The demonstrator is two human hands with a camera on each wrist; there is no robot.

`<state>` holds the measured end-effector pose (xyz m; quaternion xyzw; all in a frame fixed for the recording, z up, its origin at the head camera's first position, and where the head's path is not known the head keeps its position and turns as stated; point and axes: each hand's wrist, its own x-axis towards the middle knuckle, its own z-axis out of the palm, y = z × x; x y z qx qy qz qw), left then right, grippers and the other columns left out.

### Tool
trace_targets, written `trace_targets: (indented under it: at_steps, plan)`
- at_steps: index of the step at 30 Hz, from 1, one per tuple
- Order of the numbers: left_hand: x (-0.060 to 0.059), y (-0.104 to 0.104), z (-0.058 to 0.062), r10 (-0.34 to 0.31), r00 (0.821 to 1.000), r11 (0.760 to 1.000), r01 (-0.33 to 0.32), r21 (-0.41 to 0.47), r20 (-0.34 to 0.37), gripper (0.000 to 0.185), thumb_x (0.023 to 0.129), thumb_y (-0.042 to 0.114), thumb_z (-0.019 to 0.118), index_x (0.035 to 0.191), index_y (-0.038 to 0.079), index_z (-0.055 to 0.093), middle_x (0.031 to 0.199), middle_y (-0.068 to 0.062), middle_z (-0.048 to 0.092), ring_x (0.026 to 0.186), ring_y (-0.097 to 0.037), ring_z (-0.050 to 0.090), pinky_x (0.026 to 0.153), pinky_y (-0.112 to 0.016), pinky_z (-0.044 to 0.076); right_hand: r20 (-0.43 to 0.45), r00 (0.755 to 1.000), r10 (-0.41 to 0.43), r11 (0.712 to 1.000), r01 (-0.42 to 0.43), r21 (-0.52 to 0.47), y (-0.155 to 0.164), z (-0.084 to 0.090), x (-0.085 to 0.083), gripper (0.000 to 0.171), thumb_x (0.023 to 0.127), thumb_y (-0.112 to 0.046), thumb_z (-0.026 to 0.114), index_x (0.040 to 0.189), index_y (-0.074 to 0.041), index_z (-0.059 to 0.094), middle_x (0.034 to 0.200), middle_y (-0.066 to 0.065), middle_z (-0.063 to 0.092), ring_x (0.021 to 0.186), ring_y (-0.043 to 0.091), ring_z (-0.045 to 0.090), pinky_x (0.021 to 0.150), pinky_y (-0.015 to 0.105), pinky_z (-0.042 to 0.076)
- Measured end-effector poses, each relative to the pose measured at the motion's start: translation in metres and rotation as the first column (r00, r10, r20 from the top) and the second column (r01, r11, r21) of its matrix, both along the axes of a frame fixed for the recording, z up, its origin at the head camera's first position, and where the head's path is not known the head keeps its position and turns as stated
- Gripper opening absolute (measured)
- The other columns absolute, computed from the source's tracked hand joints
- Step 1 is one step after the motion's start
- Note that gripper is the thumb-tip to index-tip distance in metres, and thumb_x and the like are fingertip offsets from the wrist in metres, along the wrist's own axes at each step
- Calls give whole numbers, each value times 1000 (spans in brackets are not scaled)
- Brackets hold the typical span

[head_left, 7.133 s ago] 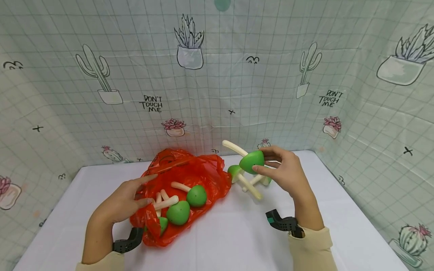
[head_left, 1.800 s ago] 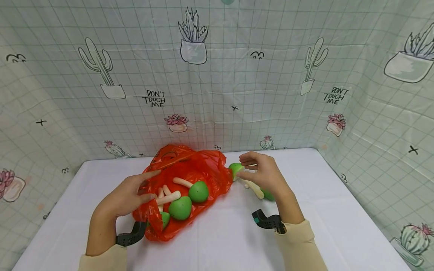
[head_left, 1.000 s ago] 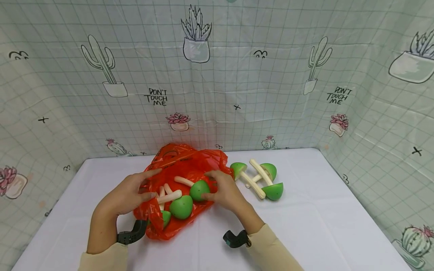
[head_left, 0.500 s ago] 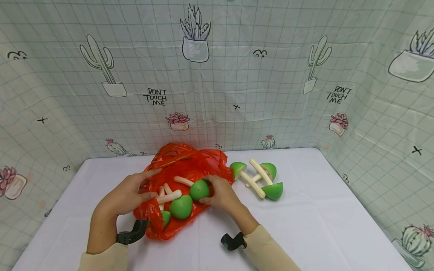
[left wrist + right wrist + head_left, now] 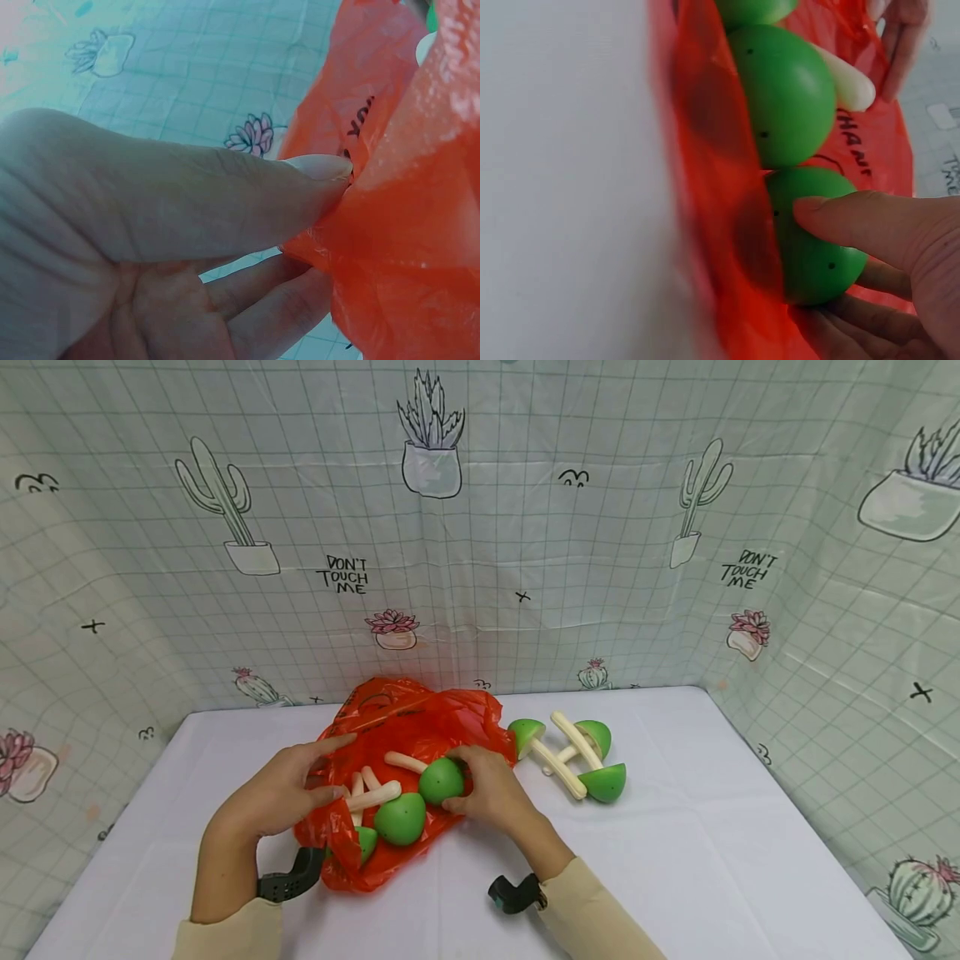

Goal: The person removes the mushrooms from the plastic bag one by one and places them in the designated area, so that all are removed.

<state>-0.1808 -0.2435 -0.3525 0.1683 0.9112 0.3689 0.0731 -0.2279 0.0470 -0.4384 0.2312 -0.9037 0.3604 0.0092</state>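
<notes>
While the left hand (image 5: 281, 793) pinches the red bag (image 5: 405, 735) edge at centre frame, the right hand (image 5: 491, 789) cups a green mushroom cap (image 5: 441, 779) inside. Prob. light, smooth, hard plastic w/ thin stem; grip the cap, not the stem.

We identify the location as a staged recording booth, not a lived-in room. A printed backdrop (image 5: 480, 543) (pale green grid with potted cacti, succulents and the words "DON'T TOUCH ME") encloses the worktop (image 5: 712, 860) on three sides. We see a plain white cloth on the worktop, and creases where the sheeting hangs.
</notes>
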Motion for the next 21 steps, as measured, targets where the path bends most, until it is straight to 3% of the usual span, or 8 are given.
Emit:
trace_targets:
  at_steps: [12, 21]
  plan:
    - [0, 0, 0, -4, 1000, 1000, 4, -1, -4, 67, 92, -4, 74, 154, -6, 46, 146, -33, 55, 128, -50, 59, 100, -59, 55, -60, 996, 68, 997, -69, -16, 11, 32, 9, 55, 79, -13, 91, 129, -4, 69, 123, 9, 71, 108, 26, 68, 95, 41, 59]
    - [-1, 1, 0, -7, 1000, 1000, 7, 1, -11, 66, 93, -4, 73, 154, -5, 47, 145, -31, 56, 127, -48, 60, 100, -59, 55, -71, 990, 119, 992, -121, -37, 28, 62, 19, 54, 79, -9, 90, 128, -3, 68, 121, 6, 71, 109, 25, 70, 96, 41, 59]
